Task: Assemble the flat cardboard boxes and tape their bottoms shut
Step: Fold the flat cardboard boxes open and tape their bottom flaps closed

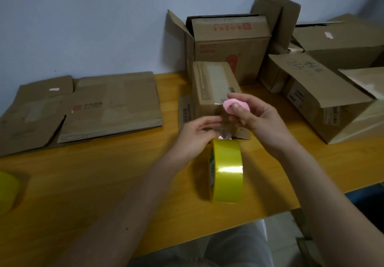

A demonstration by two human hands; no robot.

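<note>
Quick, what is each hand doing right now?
Left hand: pinches the clear tape strip.
Right hand: grips a small pink cutter.

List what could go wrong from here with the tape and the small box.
1. The stretch of clear tape between the small box and the yellow roll hangs loose; it may fold and stick to itself or to the left hand.
2. The pink cutter in the right hand works close to the left fingers; a slip could nick them.
3. The roll stands on edge and might roll off the table.
</note>
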